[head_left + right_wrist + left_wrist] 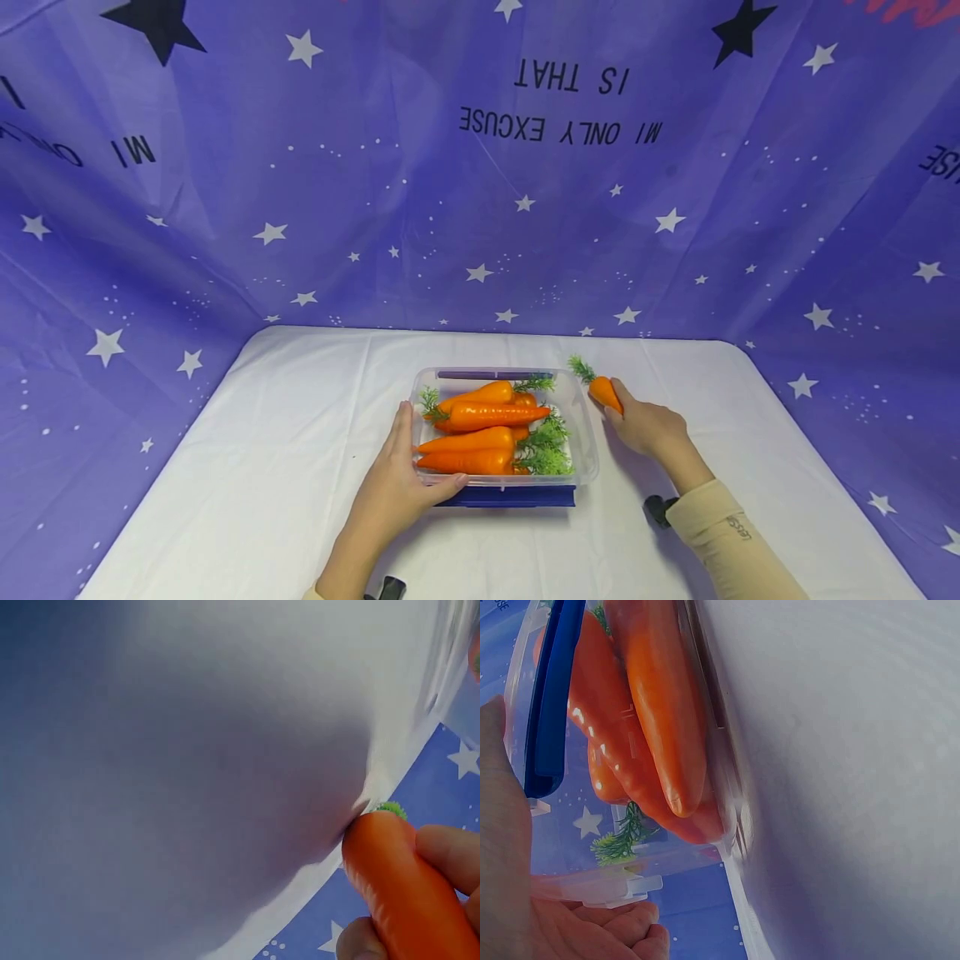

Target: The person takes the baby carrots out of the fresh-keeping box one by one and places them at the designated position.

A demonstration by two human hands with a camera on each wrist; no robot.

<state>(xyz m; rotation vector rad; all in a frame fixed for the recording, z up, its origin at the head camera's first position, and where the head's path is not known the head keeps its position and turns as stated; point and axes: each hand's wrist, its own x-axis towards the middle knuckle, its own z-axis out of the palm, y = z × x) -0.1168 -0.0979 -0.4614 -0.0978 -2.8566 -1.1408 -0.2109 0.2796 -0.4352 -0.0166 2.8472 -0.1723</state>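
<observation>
A clear plastic container with a blue clip along its near side stands on the white cloth, holding several orange carrots with green tops. My left hand grips its near left corner, fingers along the left wall and thumb on the near rim. Close by in the left wrist view, carrots show through the clear wall. To the right of the container, my right hand holds another carrot, its green top pointing away. The right wrist view shows thumb and fingers around this carrot; its lower end is hidden.
White cloth covers the table around the container. Behind and at both sides hangs a purple curtain printed with stars and lettering. A dark wrist device sits by the right sleeve.
</observation>
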